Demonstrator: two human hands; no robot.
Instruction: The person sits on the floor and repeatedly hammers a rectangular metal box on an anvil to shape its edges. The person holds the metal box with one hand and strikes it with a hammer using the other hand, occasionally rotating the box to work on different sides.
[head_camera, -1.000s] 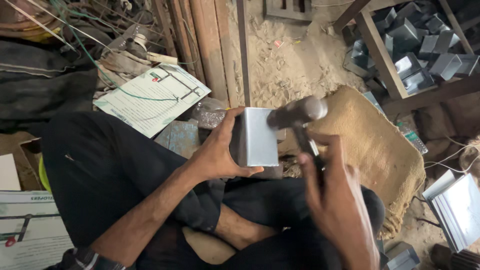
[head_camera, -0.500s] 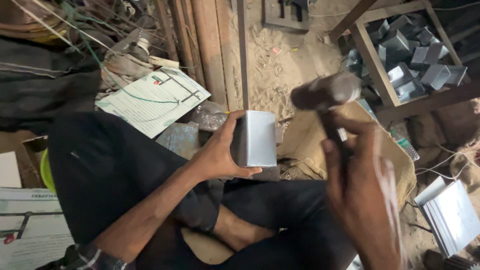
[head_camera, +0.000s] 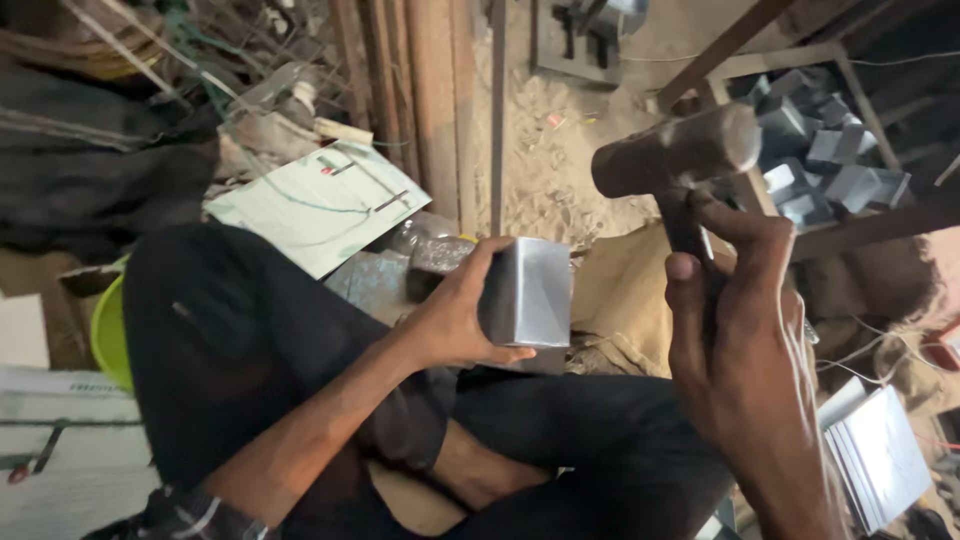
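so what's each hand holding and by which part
The left hand grips the grey metal box by its left side, thumb underneath. The right hand holds the hammer by its handle, head raised.

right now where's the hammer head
In the head view the hammer head is raised at upper right, gripped by the right hand, above and to the right of the metal box that the left hand holds.
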